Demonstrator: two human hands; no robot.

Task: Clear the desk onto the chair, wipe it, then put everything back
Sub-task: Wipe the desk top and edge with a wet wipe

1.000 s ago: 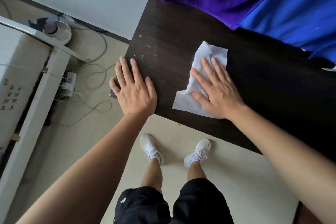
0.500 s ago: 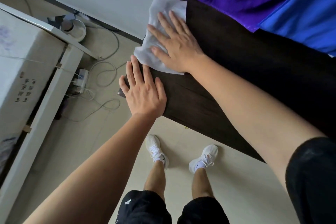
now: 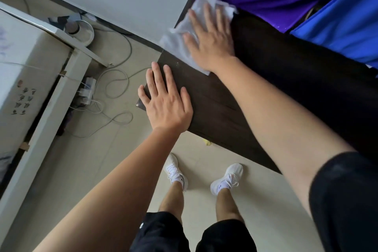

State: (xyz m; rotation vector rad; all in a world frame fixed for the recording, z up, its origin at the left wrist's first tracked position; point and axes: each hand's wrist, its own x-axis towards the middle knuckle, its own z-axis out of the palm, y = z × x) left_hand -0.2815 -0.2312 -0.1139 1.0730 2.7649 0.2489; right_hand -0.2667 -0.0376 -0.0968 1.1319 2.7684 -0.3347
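Desk [image 3: 296, 63], dark woodgrain, bears a crumpled, perhaps paper, wipe [image 3: 177, 37].

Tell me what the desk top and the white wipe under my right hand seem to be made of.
Desk top: dark brown matte board with faint grain lines, probably wood-effect laminate. White wipe: thin, soft paper or nonwoven sheet, crumpling into folds under the right hand; which, I cannot tell.
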